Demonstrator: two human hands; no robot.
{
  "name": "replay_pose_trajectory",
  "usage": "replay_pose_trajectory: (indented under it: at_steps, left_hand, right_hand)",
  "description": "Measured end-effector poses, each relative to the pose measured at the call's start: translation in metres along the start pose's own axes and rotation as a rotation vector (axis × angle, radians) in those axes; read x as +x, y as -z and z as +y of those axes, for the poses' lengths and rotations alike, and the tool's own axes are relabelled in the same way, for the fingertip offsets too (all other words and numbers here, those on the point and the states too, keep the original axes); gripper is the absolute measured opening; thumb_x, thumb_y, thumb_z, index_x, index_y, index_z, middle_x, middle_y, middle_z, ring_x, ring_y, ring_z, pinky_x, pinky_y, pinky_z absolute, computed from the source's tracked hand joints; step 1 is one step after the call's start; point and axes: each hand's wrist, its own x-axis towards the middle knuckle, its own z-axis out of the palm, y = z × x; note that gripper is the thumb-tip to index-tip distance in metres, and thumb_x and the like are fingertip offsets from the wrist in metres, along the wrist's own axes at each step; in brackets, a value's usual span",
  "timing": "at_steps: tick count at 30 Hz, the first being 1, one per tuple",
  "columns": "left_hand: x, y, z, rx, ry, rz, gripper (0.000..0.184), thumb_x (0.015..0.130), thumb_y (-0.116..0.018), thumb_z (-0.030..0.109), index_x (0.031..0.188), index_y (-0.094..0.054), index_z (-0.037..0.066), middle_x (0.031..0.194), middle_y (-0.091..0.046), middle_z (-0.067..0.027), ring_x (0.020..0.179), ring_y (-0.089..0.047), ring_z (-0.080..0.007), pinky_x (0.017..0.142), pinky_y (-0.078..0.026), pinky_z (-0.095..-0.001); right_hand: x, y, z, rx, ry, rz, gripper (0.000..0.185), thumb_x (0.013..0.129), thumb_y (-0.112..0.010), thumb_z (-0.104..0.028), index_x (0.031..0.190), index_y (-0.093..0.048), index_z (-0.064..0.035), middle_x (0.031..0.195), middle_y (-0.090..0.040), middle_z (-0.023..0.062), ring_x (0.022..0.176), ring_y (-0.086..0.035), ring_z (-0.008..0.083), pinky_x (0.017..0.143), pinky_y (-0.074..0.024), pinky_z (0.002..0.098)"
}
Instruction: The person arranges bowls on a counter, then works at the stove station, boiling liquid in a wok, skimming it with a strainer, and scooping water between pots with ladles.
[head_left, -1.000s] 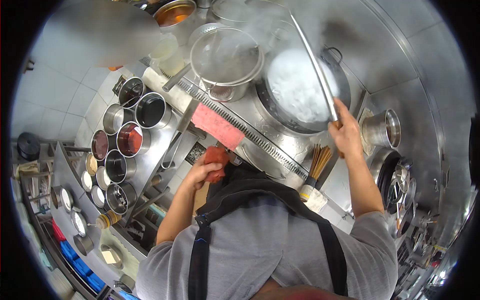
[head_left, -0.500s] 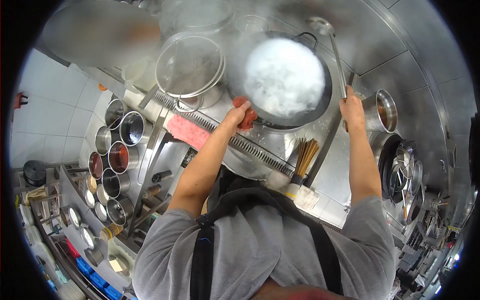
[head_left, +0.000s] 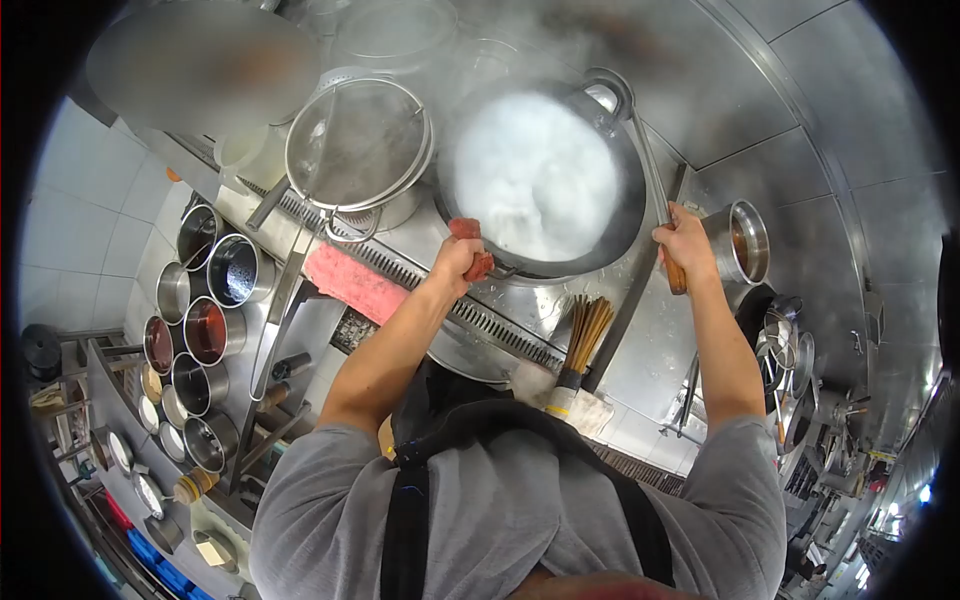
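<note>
A wok (head_left: 632,215) stands on the range, full of white, steaming, foamy-looking liquid (head_left: 535,170). My left hand (head_left: 457,264) is closed around a folded red cloth (head_left: 466,230) at the wok's near left rim, where a small loop handle shows beside it. My right hand (head_left: 688,246) grips the wooden handle of a long ladle (head_left: 651,165). The ladle's head lies at the wok's far loop handle; whether it is hooked on it I cannot tell. Steam blurs the far rim.
Left of the wok, a round strainer (head_left: 423,160) rests over a pot. A pink cloth (head_left: 350,282) lies along the drain grate. A bamboo brush (head_left: 585,335) stands in front, a pot of brown liquid (head_left: 757,245) at right. Several sauce pots (head_left: 207,330) sit at left.
The ladle's head has come down from above the back right of the range to the wok's far handle. My right hand has moved slightly down; the view has shifted a little.
</note>
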Motion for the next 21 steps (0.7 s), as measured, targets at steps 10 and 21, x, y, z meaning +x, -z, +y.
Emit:
replay_pose_trajectory:
  at_steps: [10,21]
  left_hand:
    - [-0.047,-0.01,-0.017,-0.169,-0.079,-0.073,0.022,0.067,-0.053,0.005,0.089,-0.051,0.004,0.067,-0.056,-0.011,0.056,-0.059,-0.0233,0.043,-0.041,-0.035]
    - [-0.159,-0.001,0.03,-0.174,0.072,-0.134,0.012,0.069,-0.053,0.007,0.079,-0.051,0.002,0.069,-0.058,-0.0148,0.062,-0.06,-0.0253,0.053,-0.043,-0.0342]
  right_hand:
    - [-0.044,0.038,0.004,0.146,0.006,-0.083,0.065,0.072,-0.055,0.001,0.134,-0.038,0.013,0.065,-0.055,0.0089,0.044,-0.052,0.0158,0.038,-0.0399,0.0302]
    - [-0.157,0.085,-0.026,0.125,0.041,-0.018,0.068,0.071,-0.057,0.003,0.134,-0.034,0.0163,0.069,-0.056,0.0082,0.043,-0.051,0.0146,0.039,-0.0396,0.028]
